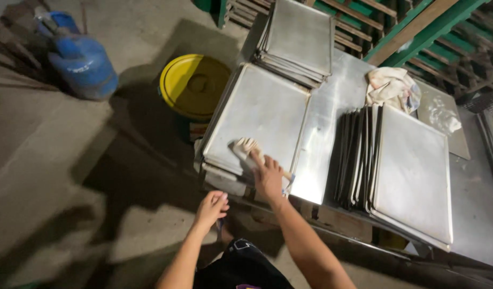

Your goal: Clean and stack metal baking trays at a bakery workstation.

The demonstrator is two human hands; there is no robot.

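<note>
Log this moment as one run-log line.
right hand: holds brush on top tray | left hand: free, off the table edge

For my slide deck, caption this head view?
Right hand presses a brush on a metal tray; left hand hangs free.

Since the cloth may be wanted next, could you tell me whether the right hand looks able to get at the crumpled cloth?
Probably yes: the crumpled cloth lies uncovered across the table; the right hand holds a brush.

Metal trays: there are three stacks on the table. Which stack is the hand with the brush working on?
The stack at the table's left edge, beside the yellow bucket: the right hand holds a brush on its top tray; the other stacks are untouched.
</note>
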